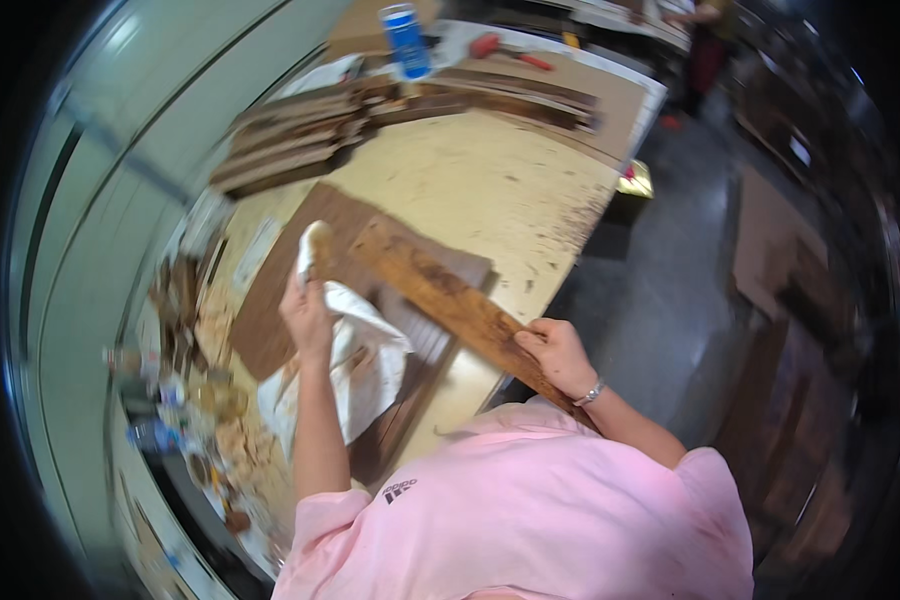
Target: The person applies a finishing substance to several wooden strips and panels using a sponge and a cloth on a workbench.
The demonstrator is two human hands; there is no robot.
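Note:
My right hand (562, 358) is closed on the near part of a long, narrow wooden board (450, 297). The board is glossy brown with dark patches and slants away to the far left. My left hand (308, 318) grips a white cloth (368, 355). One bunched end, stained yellowish brown, sticks up above the fingers; the rest hangs loose below. That hand is beside the board's far end, apart from it. Below both lie wide, dark brown boards (305, 240) on the pale worktable (530, 170). The fingertips of my left hand are partly hidden by the cloth.
Stacked dark wooden strips (290, 140) lie at the table's far left, near a blue cylindrical container (405, 42). A red-handled tool (510, 52) rests at the back. Bottles and clutter (205, 400) line the left side. Another person (708, 45) stands at the far right.

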